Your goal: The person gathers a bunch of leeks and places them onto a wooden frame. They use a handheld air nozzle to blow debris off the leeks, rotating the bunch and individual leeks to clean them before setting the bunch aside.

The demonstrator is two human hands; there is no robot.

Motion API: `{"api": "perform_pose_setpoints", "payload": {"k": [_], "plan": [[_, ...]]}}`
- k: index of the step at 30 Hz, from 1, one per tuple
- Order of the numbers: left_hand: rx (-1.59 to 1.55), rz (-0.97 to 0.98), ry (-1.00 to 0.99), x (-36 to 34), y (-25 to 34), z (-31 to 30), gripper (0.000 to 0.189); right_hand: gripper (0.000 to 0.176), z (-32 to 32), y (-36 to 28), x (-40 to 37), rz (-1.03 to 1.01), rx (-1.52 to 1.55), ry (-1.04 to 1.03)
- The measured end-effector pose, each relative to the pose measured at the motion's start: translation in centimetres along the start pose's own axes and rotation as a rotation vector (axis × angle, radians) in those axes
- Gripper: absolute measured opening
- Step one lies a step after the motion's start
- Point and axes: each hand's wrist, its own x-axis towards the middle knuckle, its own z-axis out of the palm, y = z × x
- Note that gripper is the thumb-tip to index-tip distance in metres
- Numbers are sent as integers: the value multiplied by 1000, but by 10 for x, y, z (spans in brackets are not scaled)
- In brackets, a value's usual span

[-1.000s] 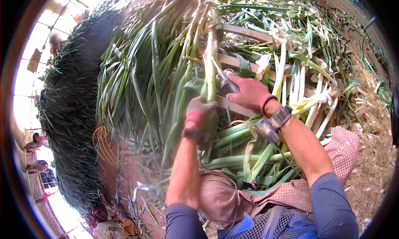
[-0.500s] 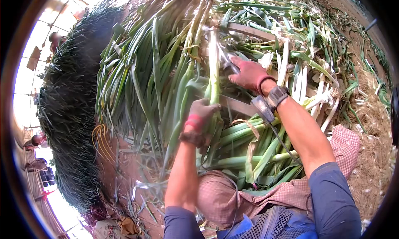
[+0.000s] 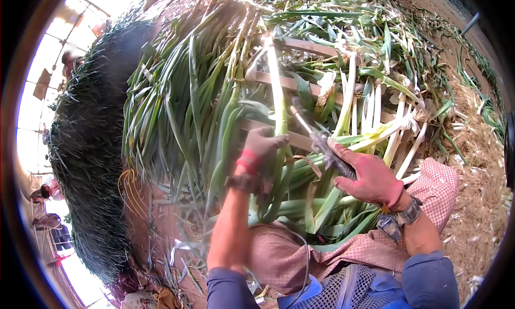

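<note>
My left hand, in a dark glove with a red band, is closed round the green part of a leek, whose white end points away from me. My right hand, in a red glove, is wrapped round a dark grey tool with a thin metallic tip, held to the right of the leek and apart from it. A black cable hangs near my lap. Under and beside both hands lie more leeks on wooden slats.
A long dark green heap stands at the left. Green leaves fan out ahead, and trimmed leaves lie at the top. Loose roots cover the ground at the right. People are at the far left.
My right hand has moved back toward me and down, away from the leek's white end, with the tool in it. My left hand still holds the leek in nearly the same place.
</note>
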Motion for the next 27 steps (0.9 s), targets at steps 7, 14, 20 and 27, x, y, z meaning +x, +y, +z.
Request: {"api": "perform_pose_setpoints", "payload": {"k": [7,14,20,27], "plan": [[12,-20,-96,-20,26,36,20,84,-16,11,-5,118,-64,57],[517,38,-369,-38,30,131,36,83,-19,48,27,97,-82,123],[722,445,-112,22,21,63,49,84,-20,69,26,177,-12,222],[1010,-409,544,69,21,-90,118,90,6,39,2,107,64,-8]]}}
